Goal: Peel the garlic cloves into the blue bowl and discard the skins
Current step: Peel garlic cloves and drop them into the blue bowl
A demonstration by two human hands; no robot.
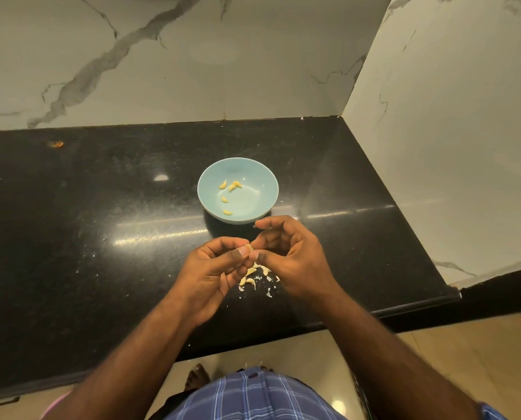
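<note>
Table: black polished stone table (101, 207) set against a white marble-look wall (192, 56) with grey veins; a second wall panel closes the right side.
Blue bowl: the blue bowl (238, 190) stands upright on the table, near the middle, just beyond the hands.
Peeled cloves: 5 peeled garlic cloves (229, 187) lie inside the bowl, 3 toward its far left side, 1 nearer the centre left, 1 close to the near rim.
Left hand: the left hand (213, 268) hovers above the table in front of the bowl, fingers curled, thumb tip pressed to a small garlic clove (248, 247); its grip is closed on that clove.
Right hand: the right hand (289, 256) meets the left at the same clove, thumb and forefinger pinched against it, the other fingers loosely bent; its grip is also closed on the clove.
Held clove: pale, mostly hidden by the fingertips; whether skin remains on it cannot be told.
Loose pile: unpeeled cloves and skins (253, 277) lie on the table directly below the hands, partly hidden by them.
Scraps: small white flecks of skin (268, 294) are scattered on the table near the pile and further left.
Person: both bare forearms reach in from the bottom edge; blue checked cloth (253, 395) and a bare foot (196, 375) show below the table edge, on a beige floor.
</note>
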